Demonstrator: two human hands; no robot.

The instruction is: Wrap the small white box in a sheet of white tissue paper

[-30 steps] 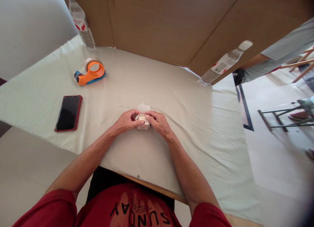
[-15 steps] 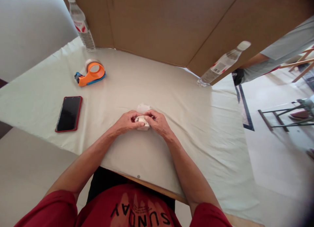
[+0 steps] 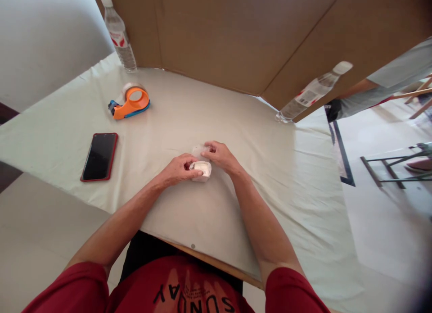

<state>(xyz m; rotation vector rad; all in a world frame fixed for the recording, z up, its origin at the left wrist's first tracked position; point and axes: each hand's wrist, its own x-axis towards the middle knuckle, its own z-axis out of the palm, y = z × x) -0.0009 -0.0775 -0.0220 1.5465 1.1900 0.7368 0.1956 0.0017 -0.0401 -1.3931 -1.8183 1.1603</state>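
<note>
My left grip (image 3: 178,170) held the white box (image 3: 204,177), best kept steady; just beyond it, my right grip (image 3: 221,157) touched a pale piece (image 3: 198,151), pinching or not I couldn't tell.

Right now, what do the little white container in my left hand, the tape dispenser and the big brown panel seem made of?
White container: perhaps thin plastic or card, smooth-looking with pale walls; too small to be sure.
Tape dispenser: probably hard plastic, smooth, judging by its evenly coloured orange and blue parts.
Brown panel: likely cardboard, matte, with straight crease lines.
</note>
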